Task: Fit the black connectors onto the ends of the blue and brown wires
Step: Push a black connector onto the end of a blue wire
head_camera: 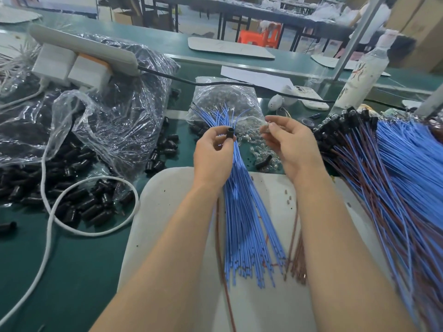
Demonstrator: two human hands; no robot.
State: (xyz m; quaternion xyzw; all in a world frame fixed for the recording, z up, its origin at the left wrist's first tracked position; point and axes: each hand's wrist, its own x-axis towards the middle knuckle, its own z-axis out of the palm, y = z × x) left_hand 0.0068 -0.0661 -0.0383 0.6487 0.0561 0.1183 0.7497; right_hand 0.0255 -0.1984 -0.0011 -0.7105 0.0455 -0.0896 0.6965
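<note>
My left hand [212, 153] pinches a short black tube connector [229, 133] between thumb and fingers, above a fanned bundle of blue wires [244, 219] that runs under the hand. My right hand [291, 142] pinches a small clear bulb-like piece [265, 128] at its fingertips, a little right of the connector and apart from it. A few brown wires [298, 257] lie beside the blue bundle on a pale board [165, 212]. Loose black connectors [79, 200] are scattered at the left.
A heap of blue and brown wires with black connectors fitted [383, 164] lies at the right. A clear bag of black connectors [115, 116], a bag of small clear parts [230, 99], a white cable [51, 212], a power strip [81, 51], a phone [311, 97] and a bottle [364, 75] crowd the green bench.
</note>
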